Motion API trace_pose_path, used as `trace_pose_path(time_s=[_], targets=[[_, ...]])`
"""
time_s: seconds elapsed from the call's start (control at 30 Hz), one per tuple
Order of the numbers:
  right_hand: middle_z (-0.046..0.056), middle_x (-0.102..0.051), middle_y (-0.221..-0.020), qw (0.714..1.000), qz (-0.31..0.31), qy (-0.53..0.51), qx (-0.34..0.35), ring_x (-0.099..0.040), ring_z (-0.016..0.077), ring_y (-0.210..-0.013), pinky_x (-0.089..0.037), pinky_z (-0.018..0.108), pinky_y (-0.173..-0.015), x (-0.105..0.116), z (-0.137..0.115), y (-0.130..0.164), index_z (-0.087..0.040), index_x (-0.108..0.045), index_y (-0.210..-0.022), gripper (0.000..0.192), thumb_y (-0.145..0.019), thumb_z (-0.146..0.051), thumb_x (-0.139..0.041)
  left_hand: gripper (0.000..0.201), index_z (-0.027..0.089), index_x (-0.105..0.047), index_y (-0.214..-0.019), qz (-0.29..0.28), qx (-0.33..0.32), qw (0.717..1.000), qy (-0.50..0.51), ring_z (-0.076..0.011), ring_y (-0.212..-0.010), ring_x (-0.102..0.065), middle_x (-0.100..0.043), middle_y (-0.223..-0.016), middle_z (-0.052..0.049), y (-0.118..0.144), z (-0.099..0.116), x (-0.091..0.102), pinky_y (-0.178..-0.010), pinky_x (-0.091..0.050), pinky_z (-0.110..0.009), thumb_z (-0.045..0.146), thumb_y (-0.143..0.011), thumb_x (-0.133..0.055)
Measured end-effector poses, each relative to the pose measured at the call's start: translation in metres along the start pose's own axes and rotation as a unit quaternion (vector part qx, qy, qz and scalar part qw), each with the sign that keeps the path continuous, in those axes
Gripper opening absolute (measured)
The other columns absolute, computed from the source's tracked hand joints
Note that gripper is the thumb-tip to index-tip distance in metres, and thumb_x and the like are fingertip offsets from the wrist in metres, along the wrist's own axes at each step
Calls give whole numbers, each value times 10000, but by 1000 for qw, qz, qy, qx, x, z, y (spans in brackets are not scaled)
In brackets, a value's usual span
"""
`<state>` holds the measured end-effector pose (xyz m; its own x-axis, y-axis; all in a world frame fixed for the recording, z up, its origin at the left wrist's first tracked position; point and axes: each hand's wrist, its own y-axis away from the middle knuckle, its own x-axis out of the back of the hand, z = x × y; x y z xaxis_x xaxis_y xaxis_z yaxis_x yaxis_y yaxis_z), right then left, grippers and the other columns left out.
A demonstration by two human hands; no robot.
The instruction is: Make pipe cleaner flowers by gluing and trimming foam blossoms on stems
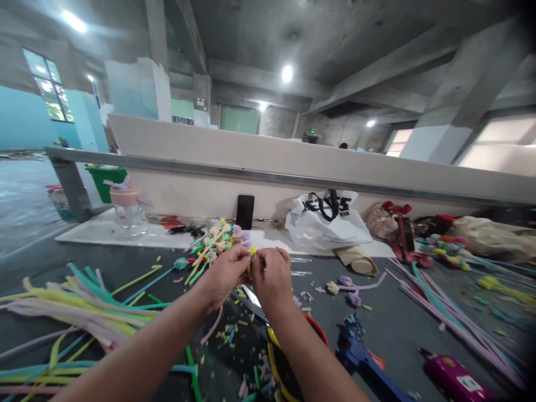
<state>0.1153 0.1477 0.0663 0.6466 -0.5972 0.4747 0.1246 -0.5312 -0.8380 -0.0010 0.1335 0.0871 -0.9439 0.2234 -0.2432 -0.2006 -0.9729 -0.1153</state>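
My left hand (228, 272) and my right hand (272, 277) meet over the middle of the table, fingertips pinched together. Between them they hold a small yellow pipe cleaner piece (253, 252); its lower part is mostly hidden by the fingers. Just behind my left hand lies a bunch of pipe cleaner flowers (218, 239) in cream, green and lilac. Under my right hand and forearm lie scissors (252, 296), blades partly showing, with the handles partly covered. Loose pipe cleaners (79, 312) in yellow, lilac and green are heaped left of my left forearm.
A blue glue gun (359, 357) and a magenta tool (454, 375) lie at the front right. Lilac pipe cleaners (456, 321) stretch along the right. At the back stand a phone (245, 211), a white bag (329, 220) and a pink-lidded bottle (129, 212). Clippings (228, 334) litter the tabletop.
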Motion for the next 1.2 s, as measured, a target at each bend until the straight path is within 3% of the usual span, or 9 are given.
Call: trace_pose_path(time_s=[0.17, 0.4, 0.53, 0.7, 0.97, 1.2], targets=[[18, -610, -689, 1000, -8, 17, -6, -553, 165, -685, -299, 359, -871, 1, 0, -1, -188, -523, -735, 130, -832, -183, -437, 198, 178, -428, -692, -8, 23, 999, 21, -50, -478, -417, -435, -561, 70, -1, -1, 0, -477, -374, -166, 307, -700, -578], [27, -648, -734, 999, -32, 30, -17, -579, 168, -712, -271, 357, -871, -3, 6, -3, -182, -532, -783, 129, -856, -198, -427, 250, 180, -422, -669, 5, 43, 999, 6, -3, -343, -200, -354, -501, 100, -4, 1, 5, -331, -125, -124, 350, -695, -603], [28, -660, -772, 998, -51, 44, -11, -580, 164, -717, -257, 356, -866, -4, 6, -2, -188, -539, -839, 148, -876, -184, -396, 260, 186, -408, -645, 21, 30, 999, -5, -9, -334, -178, -301, -460, 113, -4, -2, 7, -322, -118, -127, 359, -712, -591], [19, -624, -690, 996, -58, 71, 5, -558, 169, -702, -236, 372, -883, -2, 3, 1, -196, -527, -732, 191, -865, -176, -392, 237, 182, -416, -646, 33, 30, 999, -12, -8, -333, -173, -295, -441, 113, -4, -4, 6, -327, -116, -133, 333, -718, -584], [-8, -576, -635, 996, -45, 77, 2, -530, 151, -669, -259, 342, -861, -7, 14, 8, -194, -496, -679, 143, -808, -162, -443, 199, 168, -520, -790, 15, 58, 998, -22, -13, -332, -114, -216, -408, 134, -2, -3, 6, -349, -99, -152, 331, -699, -590], [-10, -551, -611, 998, -28, 46, -20, -495, 149, -624, -308, 308, -775, -5, 31, 0, -198, -479, -654, 160, -782, -132, -407, 142, 168, -551, -750, 5, 38, 996, -76, -28, -311, -186, -280, -376, 117, 1, 0, 3, -340, -122, -166, 295, -692, -578]])
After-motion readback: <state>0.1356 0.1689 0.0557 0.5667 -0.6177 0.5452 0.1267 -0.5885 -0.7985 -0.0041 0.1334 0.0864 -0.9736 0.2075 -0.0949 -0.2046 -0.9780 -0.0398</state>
